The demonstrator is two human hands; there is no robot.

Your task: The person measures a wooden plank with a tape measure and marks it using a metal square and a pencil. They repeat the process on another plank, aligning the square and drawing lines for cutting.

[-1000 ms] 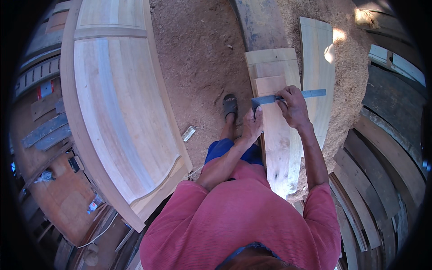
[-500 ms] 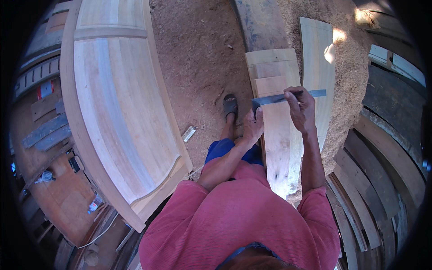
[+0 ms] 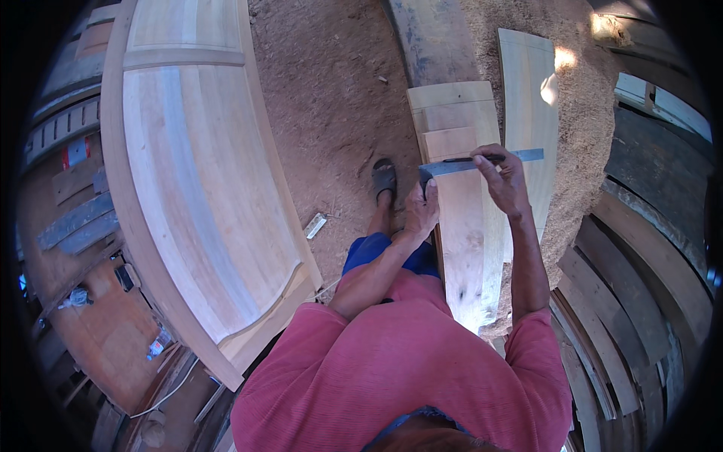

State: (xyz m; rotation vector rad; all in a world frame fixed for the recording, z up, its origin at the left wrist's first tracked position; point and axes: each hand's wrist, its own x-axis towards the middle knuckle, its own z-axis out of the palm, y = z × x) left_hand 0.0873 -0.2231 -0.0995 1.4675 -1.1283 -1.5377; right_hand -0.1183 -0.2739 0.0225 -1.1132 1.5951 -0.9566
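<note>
A try square (image 3: 533, 154) lies with its grey blade across a pale wooden plank (image 3: 461, 226). My left hand (image 3: 422, 209) is closed round the square's dark stock at the plank's left edge. In my right hand (image 3: 504, 183) is a thin dark pencil (image 3: 457, 160), pinched between the fingers. Its tip points left along the blade's far edge. Just beyond the blade, a short end of the plank (image 3: 450, 142) shows on top of a wider pale board (image 3: 454, 95). The blade's right end reaches over toward another pale board (image 3: 529, 90).
To the left stands a large panelled wooden door (image 3: 203, 158). A white power strip (image 3: 315, 225) lies on the dirt floor (image 3: 324, 98) near my sandalled foot (image 3: 384, 177). Wood shavings (image 3: 584, 128) cover the ground at right, beside stacked boards (image 3: 602, 301).
The pencil in my right hand has tipped over, its tip now reaching left along the blade. My left hand stays on the try square's stock.
</note>
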